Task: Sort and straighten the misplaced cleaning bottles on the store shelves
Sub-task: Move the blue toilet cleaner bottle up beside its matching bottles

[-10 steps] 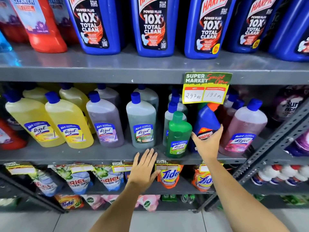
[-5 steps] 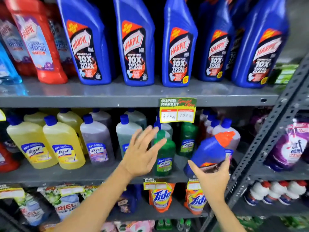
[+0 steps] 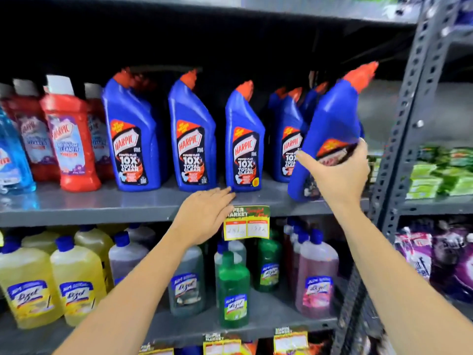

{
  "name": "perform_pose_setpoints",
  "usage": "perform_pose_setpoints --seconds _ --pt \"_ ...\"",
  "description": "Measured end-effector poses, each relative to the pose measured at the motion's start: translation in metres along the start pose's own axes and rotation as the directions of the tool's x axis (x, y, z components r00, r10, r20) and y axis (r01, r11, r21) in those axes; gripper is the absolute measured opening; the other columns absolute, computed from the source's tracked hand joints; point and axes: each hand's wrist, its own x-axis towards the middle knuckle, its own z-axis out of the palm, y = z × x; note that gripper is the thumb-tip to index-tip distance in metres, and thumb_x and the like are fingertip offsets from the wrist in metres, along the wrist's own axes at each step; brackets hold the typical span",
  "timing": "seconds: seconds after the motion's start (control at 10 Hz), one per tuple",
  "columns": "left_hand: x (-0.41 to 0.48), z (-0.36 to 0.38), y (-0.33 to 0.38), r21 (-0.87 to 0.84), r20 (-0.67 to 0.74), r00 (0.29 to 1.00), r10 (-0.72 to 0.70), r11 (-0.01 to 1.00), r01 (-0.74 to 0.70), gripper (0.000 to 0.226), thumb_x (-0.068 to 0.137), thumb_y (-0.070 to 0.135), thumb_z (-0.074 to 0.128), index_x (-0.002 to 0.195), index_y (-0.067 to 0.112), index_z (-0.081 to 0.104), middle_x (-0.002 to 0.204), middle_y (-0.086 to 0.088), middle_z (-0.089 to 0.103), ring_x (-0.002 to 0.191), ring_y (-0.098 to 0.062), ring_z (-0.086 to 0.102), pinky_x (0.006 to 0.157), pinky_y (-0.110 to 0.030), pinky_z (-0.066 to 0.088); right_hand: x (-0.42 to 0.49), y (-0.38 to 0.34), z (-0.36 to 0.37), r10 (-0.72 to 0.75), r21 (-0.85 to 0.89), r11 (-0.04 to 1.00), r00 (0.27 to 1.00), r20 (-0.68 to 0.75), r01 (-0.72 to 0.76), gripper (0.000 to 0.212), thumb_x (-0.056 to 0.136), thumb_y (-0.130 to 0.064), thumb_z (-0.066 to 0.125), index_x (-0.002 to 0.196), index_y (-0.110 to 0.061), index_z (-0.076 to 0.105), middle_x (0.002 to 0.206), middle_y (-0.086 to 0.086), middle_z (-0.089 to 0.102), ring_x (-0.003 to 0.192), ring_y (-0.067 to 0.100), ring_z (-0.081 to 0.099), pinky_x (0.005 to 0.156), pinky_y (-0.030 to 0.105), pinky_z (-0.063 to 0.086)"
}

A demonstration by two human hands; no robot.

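My right hand [image 3: 337, 172] grips a blue Harpic bottle [image 3: 332, 126] with an orange cap, held tilted at the right end of the upper shelf [image 3: 102, 206], its base just above the shelf board. A row of matching blue Harpic bottles [image 3: 194, 139] stands upright on that shelf to its left. My left hand [image 3: 204, 216] is flat, fingers together, resting at the shelf's front edge by the base of a blue Harpic bottle [image 3: 244, 144]. It holds nothing. On the lower shelf stand Lizol bottles, yellow [image 3: 76, 280], grey, green [image 3: 234, 290] and pink [image 3: 317, 278].
Red Harpic bottles [image 3: 71, 139] and a light blue bottle [image 3: 12, 160] stand at the upper shelf's left. A price tag [image 3: 247, 222] hangs from the shelf edge. A grey perforated upright [image 3: 409, 119] borders the right side, with green packs [image 3: 435, 175] and purple pouches [image 3: 440, 254] beyond it.
My right hand has lifted the blue Harpic bottle from the lower Lizol shelf up to the Harpic shelf. My left hand rose from the lower shelf to the upper shelf's edge. The view tilted upward.
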Motion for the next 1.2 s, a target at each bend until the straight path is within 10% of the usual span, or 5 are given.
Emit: perform_pose_setpoints --seconds 0.3,0.7,1.2 --pt "-0.004 -0.006 0.007 -0.050 -0.024 0.998 -0.062 0.997 0.061 0.055 0.096 0.045 0.027 0.128 0.015 0.060 0.129 -0.004 0.063 0.116 -0.023 0.059 0.094 -0.037 0.047 0.035 0.011 0.046 0.209 -0.281 0.948 0.956 0.205 -0.147 0.105 0.058 -0.060 0.083 0.135 -0.006 0.036 0.133 0.013 0.055 0.121 0.035 0.055 0.095 0.047 0.046" --pt "-0.006 -0.007 0.010 -0.053 -0.026 0.996 -0.082 0.995 0.080 0.055 0.097 0.045 0.026 0.130 0.015 0.058 0.129 -0.004 0.063 0.118 -0.024 0.058 0.094 -0.038 0.047 0.002 0.039 0.044 0.252 -0.451 0.890 0.897 0.364 -0.067 0.140 0.061 -0.043 0.089 0.154 -0.014 -0.011 0.157 0.016 0.020 0.132 0.037 0.044 0.100 0.048 0.042" --pt "-0.004 -0.003 0.008 -0.043 -0.023 0.996 -0.089 0.995 0.088 0.054 0.097 0.045 0.026 0.131 0.017 0.057 0.130 -0.002 0.062 0.120 -0.022 0.057 0.095 -0.038 0.046 0.014 0.055 0.067 0.289 -0.455 0.882 0.906 0.308 -0.126 0.132 0.058 -0.039 0.092 0.152 -0.020 0.002 0.149 0.010 0.035 0.124 0.042 0.051 0.091 0.055 0.047"
